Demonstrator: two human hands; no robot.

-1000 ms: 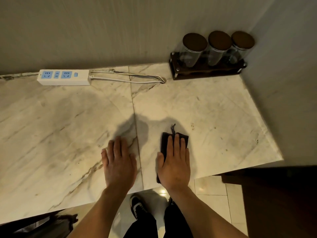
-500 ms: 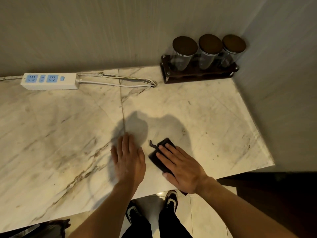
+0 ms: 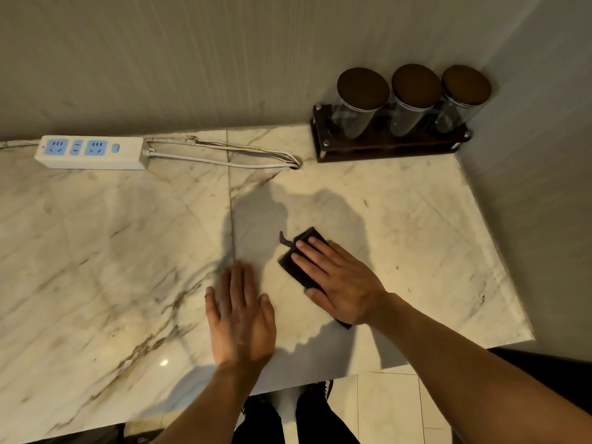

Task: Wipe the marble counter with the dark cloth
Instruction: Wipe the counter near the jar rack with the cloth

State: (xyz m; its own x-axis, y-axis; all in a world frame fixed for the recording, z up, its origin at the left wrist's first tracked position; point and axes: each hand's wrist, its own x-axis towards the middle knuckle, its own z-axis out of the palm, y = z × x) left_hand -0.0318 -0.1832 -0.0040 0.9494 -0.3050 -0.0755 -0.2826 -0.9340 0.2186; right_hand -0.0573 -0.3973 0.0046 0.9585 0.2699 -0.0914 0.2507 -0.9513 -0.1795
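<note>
Head view, right hand (image 3: 341,280) flat on dark cloth (image 3: 296,267)

Right hand (image 3: 339,280) lay flat on the dark cloth (image 3: 294,267), pressing it to the marble counter (image 3: 96,251); left hand (image 3: 240,318) rested palm-down just beside it.

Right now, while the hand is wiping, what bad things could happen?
Two things could go wrong. If the dark cloth under the right hand is wet, wiping toward the back could bring water near the power strip and its cord. A big sweep toward the corner might also bump the rack of three jars. The left hand lies flat on the marble counter, so it could smudge it.
</note>
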